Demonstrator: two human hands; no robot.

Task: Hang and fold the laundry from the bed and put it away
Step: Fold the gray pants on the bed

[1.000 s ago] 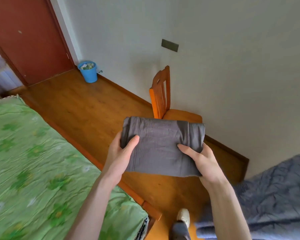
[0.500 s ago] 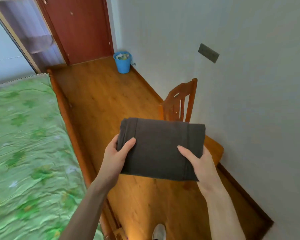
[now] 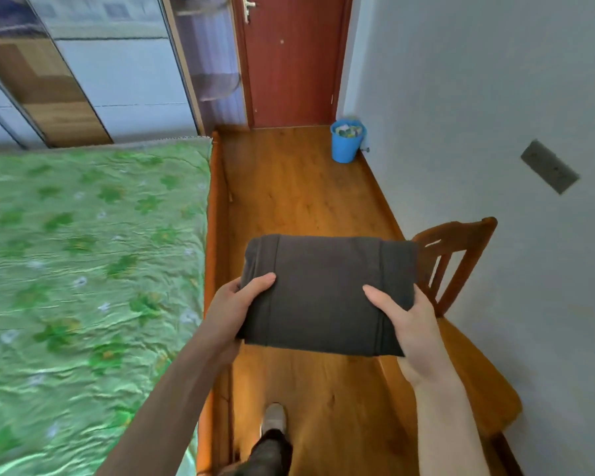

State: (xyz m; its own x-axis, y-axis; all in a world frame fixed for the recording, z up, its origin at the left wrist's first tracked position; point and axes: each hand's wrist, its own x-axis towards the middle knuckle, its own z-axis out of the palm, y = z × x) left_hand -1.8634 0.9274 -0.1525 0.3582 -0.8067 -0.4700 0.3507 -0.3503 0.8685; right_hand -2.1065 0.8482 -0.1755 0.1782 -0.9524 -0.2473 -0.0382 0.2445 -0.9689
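I see a narrow strip of wood floor [image 3: 303, 201] running between a bed [image 3: 83, 252] with a green flowery cover and a pale wall [image 3: 478, 97]. A red door [image 3: 289, 60] and a blue bucket [image 3: 346, 142] wait at the far end, and a wardrobe with sliding doors [image 3: 83, 70] stands past the bed. A wooden chair [image 3: 461, 304] is close on my right.

My left hand [image 3: 234, 310] and my right hand [image 3: 413, 324] each grip one side of the folded gray cloth [image 3: 323, 293], thumbs on top and the other fingers hidden under it. It is held up in the air over the floor, touching nothing else.

A second ago I faced the chair and the wall. Now the view has swung round toward the door and wardrobe, and the cloth looks the same in my hands. I think the folding is done for this piece and I am carrying it off to put away, likely in that wardrobe.
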